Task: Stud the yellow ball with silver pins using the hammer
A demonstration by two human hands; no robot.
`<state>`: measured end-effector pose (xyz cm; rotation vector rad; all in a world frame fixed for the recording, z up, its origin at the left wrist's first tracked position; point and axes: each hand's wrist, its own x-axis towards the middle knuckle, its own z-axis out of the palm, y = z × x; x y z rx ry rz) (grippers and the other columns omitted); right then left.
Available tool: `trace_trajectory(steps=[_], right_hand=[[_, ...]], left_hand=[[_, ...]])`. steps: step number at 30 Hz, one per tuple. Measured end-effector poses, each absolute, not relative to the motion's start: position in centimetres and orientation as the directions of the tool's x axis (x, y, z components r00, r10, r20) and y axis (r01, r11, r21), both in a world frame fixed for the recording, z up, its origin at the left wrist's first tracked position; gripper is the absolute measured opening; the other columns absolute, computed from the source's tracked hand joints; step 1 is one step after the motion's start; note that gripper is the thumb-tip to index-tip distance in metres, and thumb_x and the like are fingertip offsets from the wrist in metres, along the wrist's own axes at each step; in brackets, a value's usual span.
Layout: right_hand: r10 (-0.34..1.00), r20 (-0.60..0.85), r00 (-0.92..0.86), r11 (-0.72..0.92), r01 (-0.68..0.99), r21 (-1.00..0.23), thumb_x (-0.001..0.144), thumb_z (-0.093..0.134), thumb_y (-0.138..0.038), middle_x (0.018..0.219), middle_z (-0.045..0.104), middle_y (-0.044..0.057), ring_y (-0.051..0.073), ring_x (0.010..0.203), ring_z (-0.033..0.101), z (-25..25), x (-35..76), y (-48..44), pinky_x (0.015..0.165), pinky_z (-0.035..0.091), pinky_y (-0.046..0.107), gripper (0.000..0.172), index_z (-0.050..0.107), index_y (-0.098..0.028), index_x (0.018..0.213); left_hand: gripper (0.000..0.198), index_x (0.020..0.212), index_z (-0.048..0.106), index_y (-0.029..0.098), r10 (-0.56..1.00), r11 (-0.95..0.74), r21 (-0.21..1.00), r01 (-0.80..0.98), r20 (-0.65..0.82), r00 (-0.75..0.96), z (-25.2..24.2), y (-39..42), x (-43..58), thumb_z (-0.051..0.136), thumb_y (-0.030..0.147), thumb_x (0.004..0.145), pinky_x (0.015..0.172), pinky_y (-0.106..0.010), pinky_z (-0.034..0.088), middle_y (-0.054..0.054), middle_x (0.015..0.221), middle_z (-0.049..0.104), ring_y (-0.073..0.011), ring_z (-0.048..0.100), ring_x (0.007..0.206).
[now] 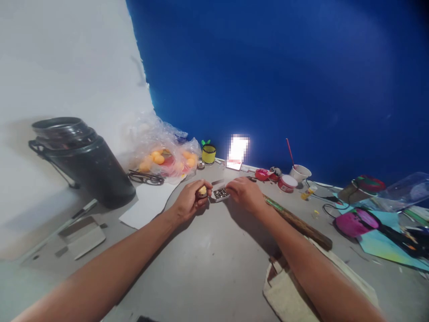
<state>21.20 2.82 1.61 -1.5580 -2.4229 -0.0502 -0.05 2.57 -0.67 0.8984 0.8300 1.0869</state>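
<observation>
My left hand [192,197] is closed around a small yellow ball [202,191], held just left of a small open white box [220,194] full of tiny metal beads. My right hand [243,191] rests on the grey table with its fingers curled at the right edge of that box, touching it. Whether those fingertips pinch a bead is too small to tell. Both forearms reach in from the bottom of the view.
A black bucket [83,163] stands at left. A clear bag of yellow balls [164,156], glasses [145,177], a yellow cup [208,154], a white cup with a red stick [300,172], a wooden stick [298,223], a cloth bag [288,286] and coloured paper [382,241] lie around.
</observation>
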Motion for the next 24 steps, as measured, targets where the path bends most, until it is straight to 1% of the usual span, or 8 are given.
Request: trace_trajectory(steps=[2, 4, 7, 10, 13, 17, 21, 24], right_hand=[[0.830, 0.193, -0.524, 0.546, 0.834, -0.085, 0.101, 0.058, -0.026, 0.105, 0.076, 0.007, 0.024, 0.102, 0.061, 0.8, 19.7, 2.5, 0.081, 0.043, 0.031, 0.019, 0.076, -0.022, 0.106], [0.792, 0.157, -0.590, 0.601, 0.798, -0.036, 0.100, 0.059, -0.024, 0.108, 0.075, 0.010, 0.025, 0.104, 0.059, 0.1, 18.8, 2.3, 0.085, 0.044, 0.033, 0.019, 0.076, -0.020, 0.106], [0.785, 0.130, -0.605, 0.606, 0.794, 0.039, 0.099, 0.058, -0.020, 0.110, 0.074, 0.013, 0.027, 0.104, 0.057, -0.4, 18.6, 2.2, 0.089, 0.044, 0.037, 0.019, 0.076, -0.018, 0.105], [0.806, 0.093, -0.585, 0.580, 0.811, 0.079, 0.097, 0.058, -0.017, 0.108, 0.073, 0.014, 0.028, 0.104, 0.058, -0.3, 18.9, 2.2, 0.086, 0.045, 0.038, 0.019, 0.076, -0.018, 0.104], [0.816, 0.073, -0.573, 0.567, 0.818, 0.094, 0.098, 0.058, -0.017, 0.106, 0.073, 0.014, 0.029, 0.103, 0.059, -0.1, 19.1, 2.2, 0.083, 0.045, 0.038, 0.020, 0.076, -0.017, 0.103], [0.824, 0.102, -0.557, 0.552, 0.831, 0.072, 0.099, 0.057, -0.018, 0.106, 0.072, 0.012, 0.026, 0.101, 0.060, -0.5, 19.3, 2.2, 0.082, 0.045, 0.036, 0.018, 0.075, -0.018, 0.101], [0.844, 0.172, -0.507, 0.515, 0.857, 0.003, 0.100, 0.058, -0.019, 0.104, 0.072, 0.010, 0.024, 0.101, 0.061, -1.1, 19.7, 2.3, 0.080, 0.044, 0.032, 0.016, 0.073, -0.018, 0.101], [0.874, 0.171, -0.454, 0.469, 0.881, -0.060, 0.101, 0.057, -0.021, 0.103, 0.072, 0.009, 0.023, 0.101, 0.062, -1.1, 19.9, 2.4, 0.076, 0.042, 0.031, 0.016, 0.074, -0.019, 0.101]], left_hand=[[0.030, 0.079, 0.064, 0.014, 0.963, 0.178, 0.927, -0.331, -0.094, 0.253, -0.8, 2.5, 0.0, 0.069, 0.044, 0.081, 0.041, -0.019, 0.022, -0.001, 0.070, 0.064, -0.0030, 0.037, 0.040], [0.033, 0.080, 0.064, 0.014, 0.966, 0.147, 0.940, -0.306, -0.071, 0.248, -0.9, 2.4, 0.0, 0.069, 0.047, 0.081, 0.041, -0.019, 0.022, -0.001, 0.070, 0.063, -0.0031, 0.038, 0.040], [0.035, 0.081, 0.064, 0.014, 0.969, 0.128, 0.953, -0.275, -0.061, 0.239, -0.9, 2.3, 0.0, 0.068, 0.049, 0.081, 0.040, -0.019, 0.023, 0.000, 0.070, 0.063, -0.0036, 0.039, 0.040], [0.035, 0.081, 0.064, 0.015, 0.969, 0.141, 0.957, -0.253, -0.081, 0.233, -0.8, 2.2, 0.1, 0.067, 0.050, 0.081, 0.040, -0.019, 0.023, 0.000, 0.069, 0.062, -0.0039, 0.038, 0.040], [0.035, 0.082, 0.064, 0.015, 0.967, 0.154, 0.959, -0.237, -0.097, 0.234, -0.8, 2.0, 0.3, 0.068, 0.050, 0.079, 0.039, -0.019, 0.024, 0.001, 0.068, 0.061, -0.0039, 0.037, 0.040], [0.033, 0.083, 0.064, 0.016, 0.965, 0.158, 0.963, -0.219, -0.103, 0.241, -0.8, 1.8, 0.5, 0.067, 0.048, 0.079, 0.038, -0.019, 0.024, 0.001, 0.069, 0.062, -0.0039, 0.036, 0.039], [0.034, 0.082, 0.064, 0.015, 0.960, 0.154, 0.964, -0.217, -0.094, 0.263, -1.1, 1.8, 0.5, 0.067, 0.049, 0.080, 0.039, -0.020, 0.025, 0.001, 0.068, 0.062, -0.0041, 0.037, 0.040], [0.036, 0.082, 0.064, 0.015, 0.958, 0.156, 0.964, -0.218, -0.093, 0.271, -1.3, 1.8, 0.6, 0.068, 0.050, 0.081, 0.038, -0.020, 0.026, 0.001, 0.068, 0.062, -0.0042, 0.037, 0.040]])
